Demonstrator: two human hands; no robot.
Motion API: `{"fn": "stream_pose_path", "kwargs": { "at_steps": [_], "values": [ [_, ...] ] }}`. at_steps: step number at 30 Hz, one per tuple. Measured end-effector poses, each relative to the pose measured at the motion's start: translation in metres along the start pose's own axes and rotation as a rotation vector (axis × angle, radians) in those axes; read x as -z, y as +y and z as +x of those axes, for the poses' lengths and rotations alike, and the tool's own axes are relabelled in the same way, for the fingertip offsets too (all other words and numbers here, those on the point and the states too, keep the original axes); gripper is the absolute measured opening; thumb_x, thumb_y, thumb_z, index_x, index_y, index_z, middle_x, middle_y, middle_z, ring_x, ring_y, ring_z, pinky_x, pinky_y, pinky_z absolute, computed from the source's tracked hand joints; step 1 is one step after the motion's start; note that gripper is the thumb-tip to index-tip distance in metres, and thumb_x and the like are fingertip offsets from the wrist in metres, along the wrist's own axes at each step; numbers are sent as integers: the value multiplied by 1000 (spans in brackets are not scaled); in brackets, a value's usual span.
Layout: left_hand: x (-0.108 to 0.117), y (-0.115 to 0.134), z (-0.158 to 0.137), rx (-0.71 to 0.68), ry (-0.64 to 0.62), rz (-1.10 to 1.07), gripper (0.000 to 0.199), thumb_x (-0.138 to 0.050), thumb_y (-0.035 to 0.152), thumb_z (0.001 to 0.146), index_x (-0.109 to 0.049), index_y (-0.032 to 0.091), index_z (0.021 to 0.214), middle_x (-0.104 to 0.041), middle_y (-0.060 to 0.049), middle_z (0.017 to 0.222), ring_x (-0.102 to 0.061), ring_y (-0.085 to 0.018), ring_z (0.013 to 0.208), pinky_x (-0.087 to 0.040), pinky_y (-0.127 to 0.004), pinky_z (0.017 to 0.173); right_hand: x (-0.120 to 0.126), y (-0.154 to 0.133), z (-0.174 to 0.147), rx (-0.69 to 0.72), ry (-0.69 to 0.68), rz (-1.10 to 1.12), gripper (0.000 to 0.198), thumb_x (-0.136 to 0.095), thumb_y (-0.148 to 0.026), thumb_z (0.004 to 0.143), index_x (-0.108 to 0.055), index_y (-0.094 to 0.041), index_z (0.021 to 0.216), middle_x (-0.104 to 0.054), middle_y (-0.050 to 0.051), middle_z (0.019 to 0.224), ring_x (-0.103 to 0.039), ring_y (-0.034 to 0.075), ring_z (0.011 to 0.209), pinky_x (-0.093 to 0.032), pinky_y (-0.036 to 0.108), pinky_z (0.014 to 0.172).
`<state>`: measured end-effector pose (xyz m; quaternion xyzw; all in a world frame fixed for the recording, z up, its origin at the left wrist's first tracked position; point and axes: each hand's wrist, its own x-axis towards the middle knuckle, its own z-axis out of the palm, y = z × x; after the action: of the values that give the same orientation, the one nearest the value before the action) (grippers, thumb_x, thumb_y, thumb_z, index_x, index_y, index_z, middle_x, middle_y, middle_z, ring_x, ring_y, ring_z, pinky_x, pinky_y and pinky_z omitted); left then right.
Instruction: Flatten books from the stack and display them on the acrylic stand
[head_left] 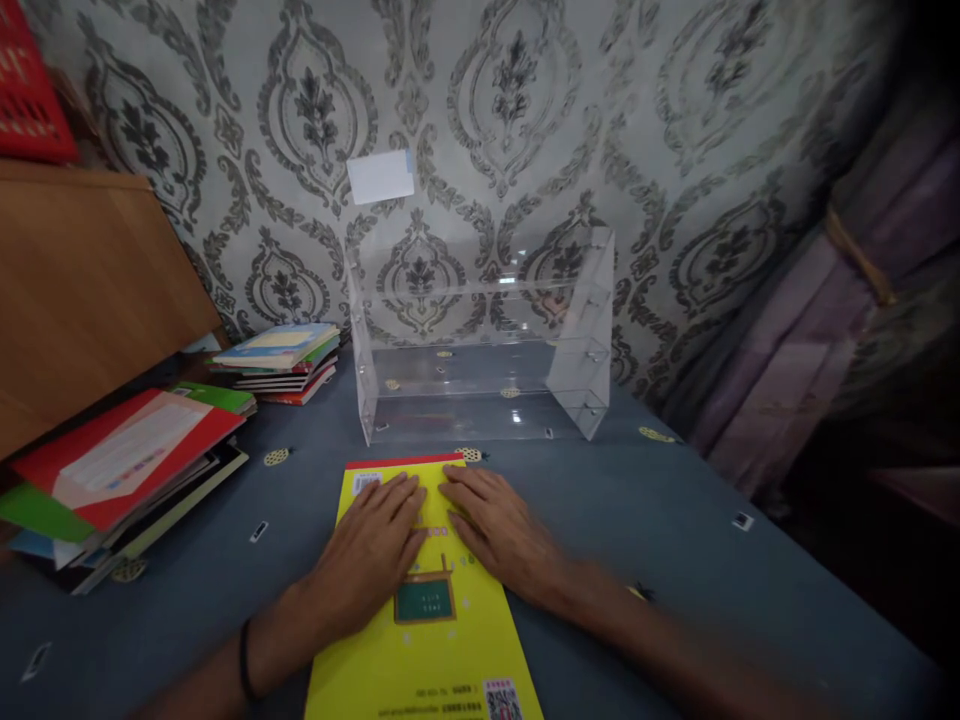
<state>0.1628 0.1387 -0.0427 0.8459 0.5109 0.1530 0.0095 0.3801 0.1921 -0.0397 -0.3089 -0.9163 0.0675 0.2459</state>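
Red-topped pile of books (135, 465) on the left, blue-topped pile (277, 355) farther back. Left hand (371, 550) is palm-down on the yellow book (424, 600), near middle, clear rack (469, 372) just beyond; right hand (502, 525)'s flat there too, neither gripping. Looks early: book's on the table (660, 520), off the rack.

You face a grey-patterned wall (517, 80), a wooden cabinet (82, 290) on your left, a tied purple curtain (795, 375) on your right, and a blue-grey tabletop (667, 530) below
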Motion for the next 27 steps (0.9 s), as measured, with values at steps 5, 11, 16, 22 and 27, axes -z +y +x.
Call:
{"fn": "stream_pose_path", "kwargs": {
  "at_steps": [5,11,16,22,27],
  "values": [
    [20,-13,-13,88,-13,81,38,-36,30,105,-61,17,130,-63,-15,139,-56,-30,132,-47,-52,109,-1,4,0,-5,-22,36,29,-48,-19,98,-66,-16,121,-67,18,131,-61,31,124,-49,55,104],
    [42,-21,-29,216,-90,188,31,-39,24,102,-65,16,117,-67,-15,128,-62,-29,119,-52,-48,100,3,1,8,8,-66,28,27,-47,-21,99,-68,-17,116,-70,17,124,-62,32,121,-45,58,105],
    [46,-23,-35,266,-102,164,28,-40,24,101,-65,16,112,-67,-13,126,-62,-28,116,-54,-46,99,-1,-24,35,95,-140,35,25,-47,-18,100,-67,-18,115,-69,15,128,-59,29,126,-41,56,112],
    [44,-25,-34,266,-43,143,25,-40,23,101,-62,20,113,-65,-10,128,-60,-25,118,-53,-44,100,-29,-50,73,195,-212,78,41,-40,-14,101,-52,-12,140,-52,18,151,-43,29,144,-36,55,118],
    [44,-26,-33,264,-79,182,24,-41,21,100,-62,18,112,-67,-11,119,-62,-26,110,-54,-45,97,-46,-50,89,184,-236,87,36,-39,-15,104,-53,-11,137,-57,19,146,-51,28,138,-40,51,116]
  ]
}}
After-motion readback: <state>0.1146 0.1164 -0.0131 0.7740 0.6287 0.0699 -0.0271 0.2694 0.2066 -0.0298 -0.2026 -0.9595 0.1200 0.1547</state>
